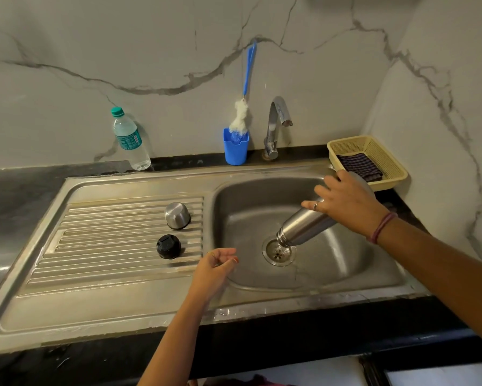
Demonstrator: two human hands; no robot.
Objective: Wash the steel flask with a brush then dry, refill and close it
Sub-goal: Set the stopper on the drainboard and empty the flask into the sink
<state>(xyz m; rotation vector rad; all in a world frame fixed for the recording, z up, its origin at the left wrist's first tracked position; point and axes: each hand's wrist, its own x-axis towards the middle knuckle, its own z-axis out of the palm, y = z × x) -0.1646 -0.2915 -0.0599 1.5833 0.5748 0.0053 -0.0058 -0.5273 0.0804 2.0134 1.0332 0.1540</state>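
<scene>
Gripping: the right hand [345,201] holds the flask [303,224] around its body, over the sink [345,277].
Right arm: reaches in from the lower right, forearm slanting up and left across the sink's right rim; threads circle the wrist.
Right fingers: curled over the top of the flask, index finger stretched along it toward the neck, a ring on one finger.
Flask: steel, uncapped, tilted steeply with its mouth down and left, just above the drain [279,251]; its base points up toward the basket [373,146].
Left hand [217,264]: hovers at the sink's near-left edge, palm turned up and right.
Left arm: comes up from the bottom middle, over the desk [25,188] edge.
Left fingers: loosely curled, slightly apart, holding nothing and touching nothing.
Steel cup [177,215]: upside down on the ribbed drainboard, left of the sink.
Black cap [168,246]: on the drainboard, just in front of the steel cup.
Brush [244,112]: stands bristles-down in a blue holder [236,147] by the wall, its handle leaning on the wall.
Tap [276,126]: just right of the holder, spout over the sink.
Water bottle [129,139]: leans against the wall at the left.
Cloth [359,165]: dark, checked, lying in the basket.
</scene>
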